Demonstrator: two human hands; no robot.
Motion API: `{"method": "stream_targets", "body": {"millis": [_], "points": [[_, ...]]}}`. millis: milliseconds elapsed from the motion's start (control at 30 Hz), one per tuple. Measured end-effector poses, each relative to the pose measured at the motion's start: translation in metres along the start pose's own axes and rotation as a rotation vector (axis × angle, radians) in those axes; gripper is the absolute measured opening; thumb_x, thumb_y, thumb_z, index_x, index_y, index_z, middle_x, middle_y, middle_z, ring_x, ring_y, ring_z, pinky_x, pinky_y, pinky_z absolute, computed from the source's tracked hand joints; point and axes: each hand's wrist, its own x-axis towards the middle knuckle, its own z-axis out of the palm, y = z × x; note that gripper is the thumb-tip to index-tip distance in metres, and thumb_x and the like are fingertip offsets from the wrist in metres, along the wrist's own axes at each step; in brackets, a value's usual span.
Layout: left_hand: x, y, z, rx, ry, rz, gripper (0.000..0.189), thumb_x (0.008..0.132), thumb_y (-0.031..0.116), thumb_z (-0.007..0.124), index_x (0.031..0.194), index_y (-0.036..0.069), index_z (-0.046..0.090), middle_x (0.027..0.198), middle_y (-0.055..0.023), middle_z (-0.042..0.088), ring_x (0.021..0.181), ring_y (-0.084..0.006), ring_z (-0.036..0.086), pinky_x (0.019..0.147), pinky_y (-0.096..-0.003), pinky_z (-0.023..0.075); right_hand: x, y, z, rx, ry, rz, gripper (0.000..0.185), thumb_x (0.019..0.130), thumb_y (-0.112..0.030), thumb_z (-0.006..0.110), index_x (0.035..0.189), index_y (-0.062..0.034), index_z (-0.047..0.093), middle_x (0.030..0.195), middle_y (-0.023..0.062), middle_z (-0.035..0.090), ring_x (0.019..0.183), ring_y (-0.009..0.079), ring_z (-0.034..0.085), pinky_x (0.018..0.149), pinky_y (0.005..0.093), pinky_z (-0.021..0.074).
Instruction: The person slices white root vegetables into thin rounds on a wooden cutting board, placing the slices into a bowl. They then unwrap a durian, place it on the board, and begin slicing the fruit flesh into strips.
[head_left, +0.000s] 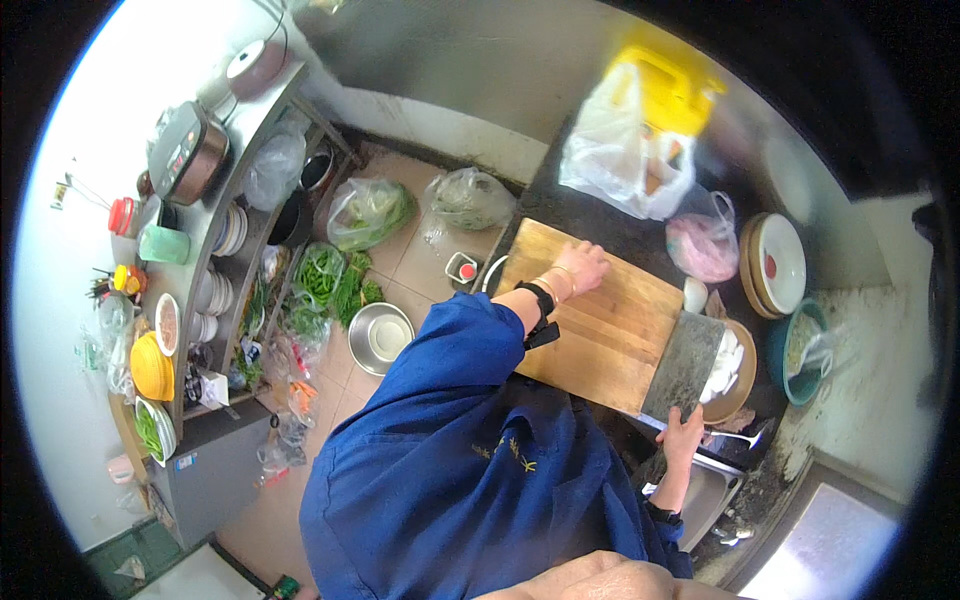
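Note:
My left hand lies palm down on a wooden cutting board, fingertips at its far edge. Whether those fingers grip the edge is hidden. At the board's right, my right hand is closed around the end of what looks like a broad grey cleaver. The blade lies flat between the board and a tan bowl, overlapping the bowl's near rim. White slices fill part of that bowl. A metal spoon or ladle rests just past my right hand.
Beyond the board are a white plastic bag, a pink-filled bag, stacked dishes and a green basin. A sink is at the right. Greens and a steel bowl sit on the floor near a shelf.

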Motion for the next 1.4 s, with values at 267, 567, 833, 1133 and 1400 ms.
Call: {"method": "stream_targets", "body": {"millis": [267, 567, 833, 1133, 1400], "points": [[-0.011, -0.044, 0.000, -0.145, 0.047, 0.206, 0.015, 0.077, 0.018, 0.055, 0.088, 0.013, 0.064, 0.094, -0.0035, 0.060, 0.095, -0.0219, 0.055, 0.070, -0.0437, 0.0444, -0.012, -0.070, 0.091, -0.413, -0.075, 0.119, 0.029, 0.084, -0.007, 0.049, 0.110, 0.0042, 0.043, 0.071, 0.0197, 0.060, 0.040, 0.0231, 0.057, 0.037, 0.0332, 0.0450], [-0.018, -0.088, -0.026, -0.744, 0.112, 0.068, 0.022, 0.070, 0.014, 0.059, 0.092, 0.008, 0.063, 0.092, -0.0098, 0.062, 0.088, -0.0262, 0.058, 0.072, -0.0398, 0.0476, -0.021, -0.083, 0.127, -0.745, -0.061, 0.149, 0.025, 0.084, -0.007, 0.048, 0.104, 0.0066, 0.042, 0.066, 0.0236, 0.059, 0.045, 0.0298, 0.059, 0.042, 0.0385, 0.0474], [-0.107, -0.291, 0.038, -2.618, 0.146, -0.359, 0.033, 0.083, 0.017, 0.057, 0.112, 0.004, 0.054, 0.088, -0.0072, 0.063, 0.074, -0.0174, 0.062, 0.066, -0.0305, 0.0530, -0.025, -0.055, 0.140, -0.564, 0.007, 0.259, 0.040, 0.082, -0.005, 0.048, 0.116, 0.0112, 0.034, 0.074, 0.0248, 0.058, 0.041, 0.0284, 0.057, 0.037, 0.0354, 0.0467], [-0.083, -0.443, 0.150, -2.374, 0.468, -1.099, 0.033, 0.086, 0.033, 0.051, 0.109, 0.010, 0.054, 0.081, -0.0076, 0.060, 0.069, -0.0225, 0.059, 0.065, -0.0424, 0.0509, -0.036, -0.062, 0.169, -0.425, 0.114, 0.309, 0.048, 0.082, -0.007, 0.047, 0.123, 0.0110, 0.030, 0.079, 0.0248, 0.058, 0.039, 0.0259, 0.055, 0.035, 0.0342, 0.0465], [-0.070, -0.452, 0.169, -1.292, 0.302, -1.411, 0.092, 0.076, 0.064, 0.047, 0.140, 0.005, 0.019, 0.141, -0.0240, 0.025, 0.129, -0.0378, 0.029, 0.101, -0.0465, 0.0307, -0.035, -0.066, 0.173, -0.477, 0.086, 0.340, 0.049, 0.083, -0.006, 0.046, 0.126, 0.0102, 0.028, 0.083, 0.0265, 0.058, 0.040, 0.0276, 0.057, 0.037, 0.0359, 0.0476]]}}
